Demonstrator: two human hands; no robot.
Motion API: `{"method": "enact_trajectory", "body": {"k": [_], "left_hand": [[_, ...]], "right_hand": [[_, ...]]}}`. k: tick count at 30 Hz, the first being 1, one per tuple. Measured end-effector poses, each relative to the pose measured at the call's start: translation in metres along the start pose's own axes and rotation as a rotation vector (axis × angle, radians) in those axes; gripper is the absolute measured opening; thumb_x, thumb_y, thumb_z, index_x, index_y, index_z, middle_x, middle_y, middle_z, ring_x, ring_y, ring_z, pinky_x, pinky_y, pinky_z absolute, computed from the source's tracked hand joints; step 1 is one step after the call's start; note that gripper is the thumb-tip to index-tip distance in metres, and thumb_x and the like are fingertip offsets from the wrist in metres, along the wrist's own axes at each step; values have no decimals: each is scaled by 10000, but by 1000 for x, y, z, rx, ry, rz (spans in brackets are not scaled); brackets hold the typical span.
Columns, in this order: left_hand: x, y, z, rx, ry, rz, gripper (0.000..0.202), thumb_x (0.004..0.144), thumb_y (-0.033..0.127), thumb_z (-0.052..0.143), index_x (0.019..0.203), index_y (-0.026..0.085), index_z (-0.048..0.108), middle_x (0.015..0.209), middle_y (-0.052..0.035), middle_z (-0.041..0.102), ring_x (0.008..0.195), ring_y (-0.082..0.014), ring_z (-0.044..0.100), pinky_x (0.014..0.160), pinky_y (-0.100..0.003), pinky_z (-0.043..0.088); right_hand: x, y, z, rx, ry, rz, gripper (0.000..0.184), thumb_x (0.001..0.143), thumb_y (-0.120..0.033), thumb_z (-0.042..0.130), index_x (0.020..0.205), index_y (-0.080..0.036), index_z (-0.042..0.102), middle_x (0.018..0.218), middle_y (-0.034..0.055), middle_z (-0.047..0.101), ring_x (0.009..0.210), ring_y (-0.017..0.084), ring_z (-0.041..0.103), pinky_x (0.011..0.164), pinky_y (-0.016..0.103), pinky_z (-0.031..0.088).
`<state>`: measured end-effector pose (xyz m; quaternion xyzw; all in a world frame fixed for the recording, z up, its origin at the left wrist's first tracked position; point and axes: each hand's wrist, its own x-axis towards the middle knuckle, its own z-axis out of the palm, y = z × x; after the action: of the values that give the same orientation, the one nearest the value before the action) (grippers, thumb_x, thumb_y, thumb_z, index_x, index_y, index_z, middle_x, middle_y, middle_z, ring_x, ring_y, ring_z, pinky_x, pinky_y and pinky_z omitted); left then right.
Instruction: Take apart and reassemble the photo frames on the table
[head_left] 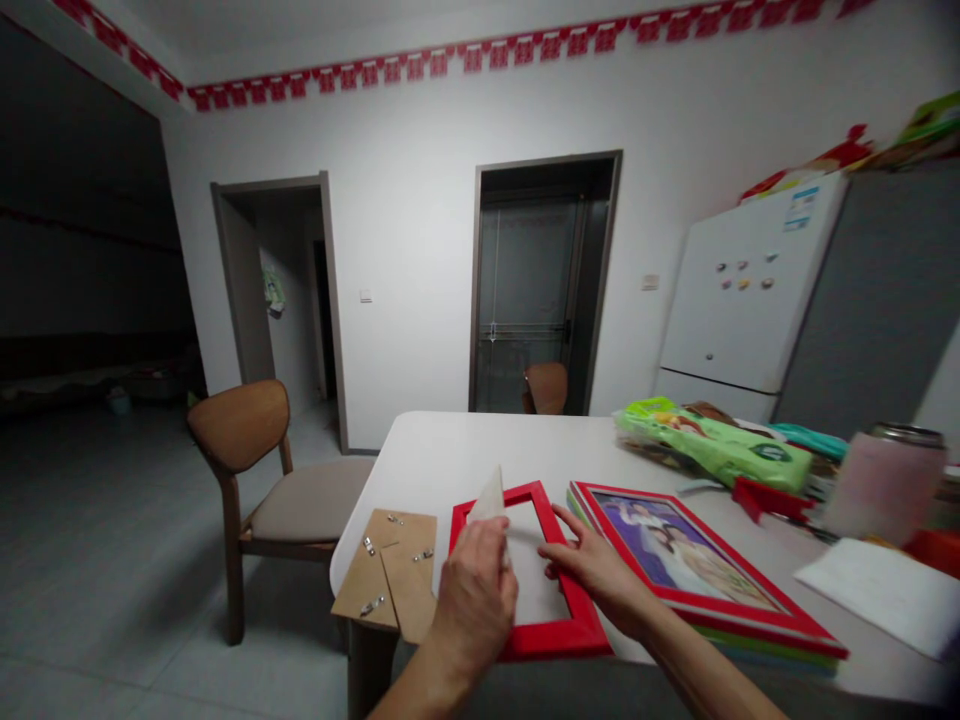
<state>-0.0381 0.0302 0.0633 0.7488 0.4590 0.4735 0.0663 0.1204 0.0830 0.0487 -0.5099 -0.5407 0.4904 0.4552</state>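
Observation:
A red picture frame (577, 632) lies near the table's front edge, its opening showing a pale, plain surface. My left hand (480, 580) is over the left part of this frame, fingers closed on a thin white sheet (491, 497) that looks like a tissue or cloth. With its fingers over the right rail, my right hand (592, 565) grips the frame. On the right lies a stack of frames, topped by a red-framed photo (675, 550). Brown backing boards (382, 565) with small metal clips overlap at the left.
The white table (450, 445) has a green packet (712, 445), a pink jar (889, 480), a red object (772, 498) and white paper (885, 595) on its right side. A wooden chair (240, 425) stands at the left, and a fridge (750, 290) is behind at the right.

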Motion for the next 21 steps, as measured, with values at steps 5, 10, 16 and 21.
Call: {"method": "enact_trajectory", "body": {"k": [5,10,16,21], "left_hand": [[-14,-54,-35,-72,213,-322,283,690,154,438,967,184,485,877,-31,570,815,-177,543,713,-293,432],[-44,-89,-37,-55,88,-563,313,664,192,454,976,172,479,710,11,571,663,-164,559,603,-252,417],[-53,-87,-33,225,-67,-497,371,673,200,419,1039,168,470,948,-61,570,905,-198,512,765,-275,369],[-56,-87,-33,330,-102,-430,375,670,204,414,1033,152,495,981,-84,555,946,-216,482,820,-302,346]], "right_hand": [[17,26,-16,-680,138,-108,486,659,-189,441,1135,-96,454,645,42,628,568,146,573,525,226,391],[19,44,-17,-1021,152,-184,444,688,-162,406,1108,-40,482,1025,184,588,945,224,546,789,278,377],[17,51,-13,-1182,115,-228,330,706,-148,393,966,-63,578,879,174,628,825,225,581,732,276,390],[19,56,-16,-1206,92,-268,327,708,-154,390,959,-65,581,840,154,616,801,211,567,739,271,384]]}}
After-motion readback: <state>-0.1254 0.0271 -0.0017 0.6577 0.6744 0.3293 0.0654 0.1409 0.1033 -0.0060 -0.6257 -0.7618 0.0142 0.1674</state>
